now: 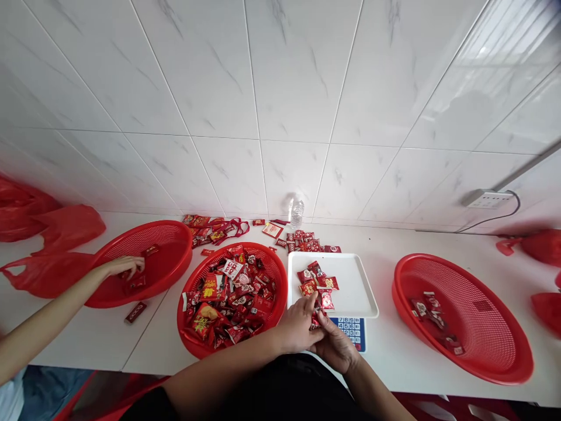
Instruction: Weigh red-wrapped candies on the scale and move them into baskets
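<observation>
The small red packets [315, 321] look light, soft-skinned and slippery, perhaps crushable; the sealed ends should give the safest hold. They sit at the white tray's [353, 283] seven o'clock, left hand [298, 323] and right hand [338, 346] closed narrowly about them. A heaped red basket [281, 273] stands at the tray's nine o'clock.

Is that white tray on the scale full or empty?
Partly filled: red packets lie on one side of the white tray; the other side is bare.
</observation>
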`<state>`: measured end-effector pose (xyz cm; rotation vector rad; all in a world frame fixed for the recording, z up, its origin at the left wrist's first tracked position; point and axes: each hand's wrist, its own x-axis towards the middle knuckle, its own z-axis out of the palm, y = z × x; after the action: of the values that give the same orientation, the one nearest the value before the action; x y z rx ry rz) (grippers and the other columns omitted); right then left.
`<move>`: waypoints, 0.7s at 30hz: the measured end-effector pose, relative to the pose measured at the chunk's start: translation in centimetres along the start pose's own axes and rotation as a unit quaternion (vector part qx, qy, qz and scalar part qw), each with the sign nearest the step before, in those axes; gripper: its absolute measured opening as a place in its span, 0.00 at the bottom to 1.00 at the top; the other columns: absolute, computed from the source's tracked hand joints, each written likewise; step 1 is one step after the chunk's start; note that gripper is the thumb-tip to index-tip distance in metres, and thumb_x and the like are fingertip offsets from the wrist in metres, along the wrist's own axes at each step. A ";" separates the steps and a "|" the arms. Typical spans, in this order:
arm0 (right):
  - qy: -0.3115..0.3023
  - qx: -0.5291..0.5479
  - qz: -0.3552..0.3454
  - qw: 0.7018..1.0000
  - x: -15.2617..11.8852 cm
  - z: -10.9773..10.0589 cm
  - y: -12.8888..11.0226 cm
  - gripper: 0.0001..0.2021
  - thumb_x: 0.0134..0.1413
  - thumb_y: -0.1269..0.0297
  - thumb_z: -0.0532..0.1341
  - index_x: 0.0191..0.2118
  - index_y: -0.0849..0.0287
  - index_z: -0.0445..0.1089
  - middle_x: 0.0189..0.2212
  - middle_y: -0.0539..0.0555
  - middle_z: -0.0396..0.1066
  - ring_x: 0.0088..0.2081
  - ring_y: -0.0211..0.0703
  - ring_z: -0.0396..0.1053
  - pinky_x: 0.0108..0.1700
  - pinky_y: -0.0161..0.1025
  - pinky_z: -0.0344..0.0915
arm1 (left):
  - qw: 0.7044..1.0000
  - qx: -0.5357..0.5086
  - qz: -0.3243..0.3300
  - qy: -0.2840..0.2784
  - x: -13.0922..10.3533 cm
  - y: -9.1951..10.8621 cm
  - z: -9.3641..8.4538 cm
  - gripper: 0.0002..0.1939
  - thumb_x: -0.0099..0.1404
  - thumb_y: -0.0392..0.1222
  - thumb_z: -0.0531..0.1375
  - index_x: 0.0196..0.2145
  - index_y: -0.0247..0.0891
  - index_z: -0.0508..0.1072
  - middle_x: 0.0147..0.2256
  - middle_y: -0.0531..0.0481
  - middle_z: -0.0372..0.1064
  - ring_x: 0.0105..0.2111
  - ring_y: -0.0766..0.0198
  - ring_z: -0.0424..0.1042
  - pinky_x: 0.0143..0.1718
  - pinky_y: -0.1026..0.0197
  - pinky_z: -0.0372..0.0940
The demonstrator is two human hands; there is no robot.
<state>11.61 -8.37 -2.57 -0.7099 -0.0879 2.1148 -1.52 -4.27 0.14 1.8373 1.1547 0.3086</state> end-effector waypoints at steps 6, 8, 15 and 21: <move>0.064 0.080 -0.059 0.993 -0.2 -1.8 -1.2 0.12 0.44 0.67 0.68 0.38 0.59 0.71 0.32 0.51 0.75 0.35 0.39 0.73 0.34 0.32 0.69 | 0.994 0.017 0.083 -0.066 2.4 0.9 1.6 0.55 0.50 0.56 0.64 0.65 0.42 0.35 0.65 0.39 0.35 0.63 0.43 0.35 0.61 0.42 0.41; 0.106 0.090 -0.070 0.988 -0.6 -2.6 -2.2 0.11 0.44 0.68 0.68 0.36 0.60 0.70 0.28 0.50 0.75 0.29 0.36 0.72 0.26 0.28 0.67 | 0.994 -0.010 0.108 -0.030 3.8 0.8 1.5 0.47 0.57 0.60 0.57 0.65 0.41 0.37 0.64 0.39 0.37 0.64 0.48 0.37 0.61 0.45 0.44; 0.146 0.110 -0.080 0.980 -3.5 -5.6 -5.8 0.17 0.43 0.67 0.69 0.41 0.56 0.66 0.38 0.53 0.73 0.35 0.43 0.74 0.20 0.27 0.66 | 0.982 0.189 0.009 0.028 9.6 -1.8 0.6 0.48 0.53 0.71 0.51 0.64 0.42 0.45 0.66 0.41 0.27 0.64 0.43 0.26 0.60 0.37 0.28; 0.144 0.090 -0.064 0.983 -5.4 -7.5 -6.0 0.18 0.45 0.68 0.68 0.43 0.56 0.65 0.37 0.53 0.73 0.35 0.43 0.74 0.20 0.28 0.66 | 0.957 0.287 -0.030 -0.010 12.5 -2.6 1.8 0.46 0.52 0.72 0.49 0.63 0.51 0.44 0.66 0.46 0.26 0.63 0.40 0.24 0.56 0.32 0.23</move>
<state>22.29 -10.22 -4.48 -0.8686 0.2097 1.8502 4.66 5.23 -5.90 2.2861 1.3813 -0.0981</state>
